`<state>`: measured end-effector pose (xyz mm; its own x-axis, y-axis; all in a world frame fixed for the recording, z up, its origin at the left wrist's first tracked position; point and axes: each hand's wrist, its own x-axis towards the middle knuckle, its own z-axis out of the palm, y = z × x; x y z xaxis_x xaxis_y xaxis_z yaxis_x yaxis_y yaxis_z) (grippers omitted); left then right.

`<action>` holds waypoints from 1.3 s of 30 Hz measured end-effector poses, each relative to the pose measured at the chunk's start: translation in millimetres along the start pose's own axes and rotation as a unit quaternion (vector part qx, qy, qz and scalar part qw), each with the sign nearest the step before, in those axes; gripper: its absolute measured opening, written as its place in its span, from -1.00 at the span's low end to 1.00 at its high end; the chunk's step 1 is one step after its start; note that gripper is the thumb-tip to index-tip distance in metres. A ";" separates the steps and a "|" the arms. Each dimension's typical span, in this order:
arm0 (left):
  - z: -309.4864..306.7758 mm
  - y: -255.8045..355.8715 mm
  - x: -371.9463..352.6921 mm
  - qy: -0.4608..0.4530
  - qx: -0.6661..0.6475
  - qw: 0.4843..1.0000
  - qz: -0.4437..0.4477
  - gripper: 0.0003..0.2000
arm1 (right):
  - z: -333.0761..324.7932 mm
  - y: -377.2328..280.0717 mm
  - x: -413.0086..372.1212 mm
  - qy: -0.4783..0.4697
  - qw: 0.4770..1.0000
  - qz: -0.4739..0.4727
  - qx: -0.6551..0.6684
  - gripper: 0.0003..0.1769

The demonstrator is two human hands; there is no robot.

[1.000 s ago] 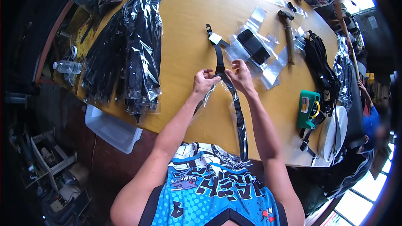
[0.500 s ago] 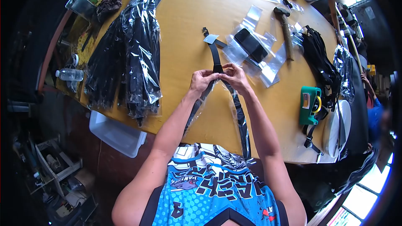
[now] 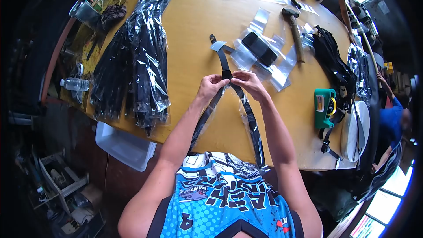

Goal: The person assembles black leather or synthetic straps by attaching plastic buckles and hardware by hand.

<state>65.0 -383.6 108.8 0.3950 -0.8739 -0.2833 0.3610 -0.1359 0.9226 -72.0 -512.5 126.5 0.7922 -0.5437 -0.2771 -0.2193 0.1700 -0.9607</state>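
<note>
Black belt (image 3: 224,62), long axis pointing away

I wear one garment in view: a sleeveless basketball jersey (image 3: 220,194).

- Base colour: bright blue, printed with a lighter halftone dot pattern.
- Collar: V-neck with black trim.
- Armholes: black trim on each side.
- Chest: large white block lettering outlined in black, next to a pale panel with a black-and-white graphic print. The full wording cannot be read.
- Left chest: dark numeral 4, beside a small grey-blue emblem with tiny lettering.
- Right chest: small red-and-white mark.

Both arms are bare from the shoulder down to the left hand (image 3: 210,86) and the right hand (image 3: 249,83). Both hands are bare.
</note>
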 end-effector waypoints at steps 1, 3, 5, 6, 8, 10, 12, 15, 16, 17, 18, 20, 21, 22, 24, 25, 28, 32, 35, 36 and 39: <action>1.0 -0.3 -0.8 -0.002 0.001 1.000 0.002 -0.81 | 2.3 -1.6 0.1 0.003 0.999 0.006 -0.032 -0.65; 1.8 -0.8 -1.6 0.004 -0.028 1.000 -0.003 -0.81 | 6.6 -0.4 2.4 0.018 0.997 0.017 -0.066 -0.75; 0.8 -1.9 -0.5 0.012 -0.021 1.000 -0.008 -0.81 | 5.9 3.9 3.2 0.011 0.999 0.013 -0.027 -0.77; -1.0 -3.8 0.2 0.021 -0.014 1.000 -0.017 -0.82 | 6.9 4.6 2.7 0.004 1.000 0.012 0.014 -0.79; -6.4 -9.9 4.3 0.016 0.010 1.000 -0.002 -0.79 | 7.3 5.4 1.3 0.001 1.000 0.017 0.012 -0.82; -3.7 1.5 1.4 0.012 0.033 0.999 0.015 -0.77 | 9.6 1.4 -2.4 -0.026 0.998 0.023 0.056 -0.81; 6.9 10.5 -3.0 0.108 0.213 0.969 0.063 -0.72 | 10.9 0.5 -2.8 -0.020 0.998 0.018 0.060 -0.80; 20.7 13.7 -11.3 0.204 0.358 0.893 0.182 -0.71 | 17.2 -3.5 -4.2 0.068 0.998 -0.018 0.000 -0.81; 24.8 15.7 -15.0 0.211 0.391 0.871 0.211 -0.73 | 20.1 -5.1 -4.2 0.068 0.997 -0.021 -0.001 -0.81; 29.2 16.7 -18.6 0.227 0.399 0.847 0.268 -0.80 | 23.4 -5.9 -5.6 0.088 0.996 -0.022 0.009 -0.82; 32.0 16.5 -19.1 0.226 0.399 0.847 0.269 -0.80 | 27.6 -7.1 -8.0 0.107 0.994 -0.023 0.019 -0.84; 37.1 16.7 -20.0 0.227 0.357 0.859 0.290 -0.87 | 35.6 -10.0 -14.3 0.137 0.990 -0.024 0.014 -0.85; 39.5 20.8 -22.1 0.226 0.356 0.853 0.306 -0.89 | 40.0 -11.6 -16.5 0.167 0.984 -0.065 -0.009 -0.83; 41.7 23.1 -23.8 0.226 0.356 0.852 0.310 -0.89 | 43.7 -14.4 -18.3 0.197 0.974 -0.107 -0.031 -0.80; 46.6 29.6 -26.7 0.220 0.279 0.899 0.257 -0.81 | 45.7 -23.7 -24.8 0.189 0.977 -0.098 -0.024 -0.70; 47.7 33.5 -27.7 0.217 0.279 0.898 0.261 -0.81 | 46.3 -28.9 -27.6 0.186 0.979 -0.081 -0.036 -0.61; 48.4 40.3 -28.5 0.157 0.144 0.968 0.135 -0.77 | 53.7 -42.8 -39.4 0.170 0.983 -0.056 -0.048 -0.40; 39.2 50.7 -19.6 0.090 -0.031 0.994 0.059 -0.77 | 52.3 -52.6 -45.2 0.142 0.971 -0.178 -0.077 -0.45; 36.3 83.3 -33.0 0.059 -0.059 0.995 0.057 -0.80 | 56.3 -62.6 -58.5 0.213 0.935 -0.275 0.064 -0.81; 36.5 94.0 -36.3 0.044 -0.031 0.996 0.071 -0.81 | 56.4 -62.9 -61.1 0.213 0.935 -0.277 0.063 -0.81; 43.6 128.0 -52.7 0.003 -0.015 0.996 0.089 -0.82 | 56.9 -61.6 -75.2 0.108 0.966 -0.217 0.094 -0.68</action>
<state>53.6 -375.4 253.3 0.4605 -0.8799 -0.1171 0.3099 0.0357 0.9501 -85.7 -435.3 207.4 0.6443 -0.7529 0.1343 0.2295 0.0228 -0.9730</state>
